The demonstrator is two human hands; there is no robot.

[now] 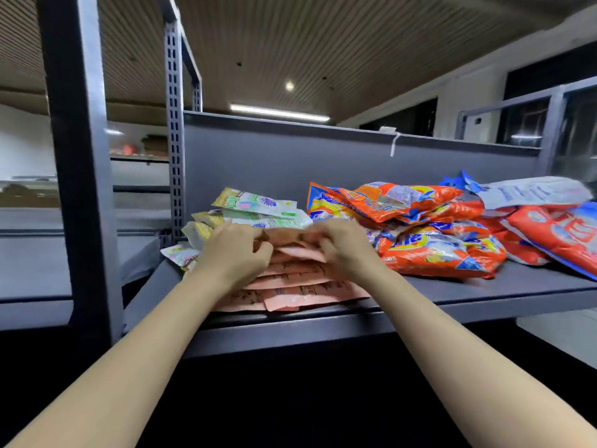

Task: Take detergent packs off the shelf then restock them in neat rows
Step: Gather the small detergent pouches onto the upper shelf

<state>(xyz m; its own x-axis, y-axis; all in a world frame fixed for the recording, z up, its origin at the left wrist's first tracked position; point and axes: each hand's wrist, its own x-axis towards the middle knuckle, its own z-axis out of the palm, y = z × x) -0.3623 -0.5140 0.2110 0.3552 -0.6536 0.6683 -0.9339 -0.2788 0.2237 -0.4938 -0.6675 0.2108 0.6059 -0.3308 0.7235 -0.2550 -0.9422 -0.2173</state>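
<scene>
On the grey shelf, my left hand and right hand grip the top pink packs; the slippery stack could fan over the front edge.

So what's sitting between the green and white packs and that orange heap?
In the head view, the pink packs, gripped by the left hand and right hand.

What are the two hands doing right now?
Left hand: fingers curled, gripping the stack of flat pink packets.
Right hand: fingers curled, gripping the same stack.
</scene>
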